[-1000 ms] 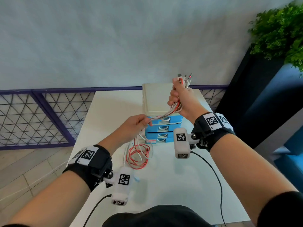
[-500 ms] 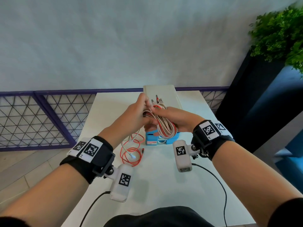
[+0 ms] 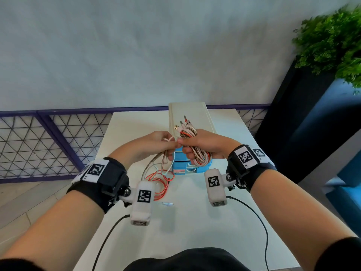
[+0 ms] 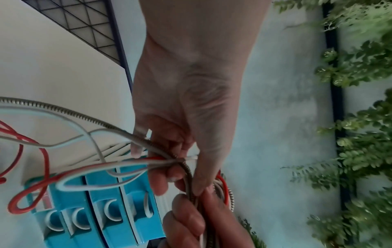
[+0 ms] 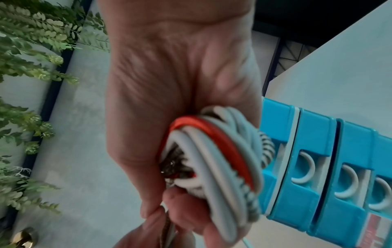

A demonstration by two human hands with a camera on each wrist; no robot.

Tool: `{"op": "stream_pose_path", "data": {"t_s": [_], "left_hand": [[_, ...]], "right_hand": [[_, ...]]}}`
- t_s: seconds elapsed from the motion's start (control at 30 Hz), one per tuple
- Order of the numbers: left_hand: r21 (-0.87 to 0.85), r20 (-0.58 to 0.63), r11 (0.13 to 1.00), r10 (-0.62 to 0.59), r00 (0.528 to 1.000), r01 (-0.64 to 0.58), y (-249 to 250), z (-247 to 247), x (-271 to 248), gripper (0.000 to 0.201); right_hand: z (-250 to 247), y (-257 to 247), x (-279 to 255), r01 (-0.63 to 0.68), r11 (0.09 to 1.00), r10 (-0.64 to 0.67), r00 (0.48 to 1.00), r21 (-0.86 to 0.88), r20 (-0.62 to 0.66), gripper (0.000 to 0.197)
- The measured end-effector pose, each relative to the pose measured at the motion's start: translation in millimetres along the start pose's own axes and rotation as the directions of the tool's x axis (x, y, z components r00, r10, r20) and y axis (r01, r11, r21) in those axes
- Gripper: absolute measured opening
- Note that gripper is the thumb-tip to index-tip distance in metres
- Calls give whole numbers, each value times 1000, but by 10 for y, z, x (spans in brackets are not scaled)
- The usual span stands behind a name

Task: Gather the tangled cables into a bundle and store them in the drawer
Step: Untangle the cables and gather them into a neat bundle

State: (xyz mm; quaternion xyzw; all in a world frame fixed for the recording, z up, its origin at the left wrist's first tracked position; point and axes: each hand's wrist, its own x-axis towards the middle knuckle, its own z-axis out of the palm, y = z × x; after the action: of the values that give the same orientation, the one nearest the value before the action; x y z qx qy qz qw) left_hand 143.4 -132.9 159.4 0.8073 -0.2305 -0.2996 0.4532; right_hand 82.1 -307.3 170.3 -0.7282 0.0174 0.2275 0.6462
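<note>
- While the person stands at the white tabletop [image 3: 195,222], both hands are raised together just in front of the small drawer unit [image 3: 192,169]
- Right hand [image 3: 207,143]: its fingers [image 5: 184,216] are wrapped tight around a coiled bundle of cables [image 3: 197,153], white, red and braided strands looped together, with several metal plugs [image 3: 184,122] sticking up above the fist
- From the right wrist view the coil [image 5: 212,151] fills the palm, red strand on the outside, and it sits just in front of the blue drawer fronts [image 5: 318,167]
- Left hand [image 3: 154,145]: it meets the right hand thumb to thumb and pinches the loose strands where they leave the bundle; the wrist view shows its fingers [image 4: 161,179] curled round a braided cable and white and red ones
- Loose cable ends [image 3: 160,178] hang down from the left hand and lie in red and white loops on the tabletop, left of the drawer unit, with one pale plug [image 3: 168,203] lying nearest the person
- Drawer unit: cream top, blue fronts with curved white handles [image 4: 111,209], all of them looking pushed in
- Beyond the tabletop runs a purple-framed mesh railing [image 3: 48,143] under a pale wall, and a leafy green plant [image 3: 332,40] stands at the far right
</note>
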Motion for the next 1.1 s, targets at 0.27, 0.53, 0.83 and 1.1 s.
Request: {"op": "stream_pose_path", "data": {"t_s": [0.27,0.53,0.83,1.1], "left_hand": [[-475,139,873,-45,989,107,-17,4,-93,38],[-564,87,826,68,994,-7,-112,-41,-85,17],[-555,367,813,49,929,176,-262,-44,-198,50],[-496,104,867,109,989,-44,-251,129,-237,29]], "right_hand": [[-5,-112,-25,22,992,-18,999,-123,31,17],[-83,-158,-15,61,994,-62,998,-92,-3,16],[-145,-134,26,92,996,-92,994,-7,-65,7],[-197,-69,109,137,987,-118,973,87,-196,13]]}}
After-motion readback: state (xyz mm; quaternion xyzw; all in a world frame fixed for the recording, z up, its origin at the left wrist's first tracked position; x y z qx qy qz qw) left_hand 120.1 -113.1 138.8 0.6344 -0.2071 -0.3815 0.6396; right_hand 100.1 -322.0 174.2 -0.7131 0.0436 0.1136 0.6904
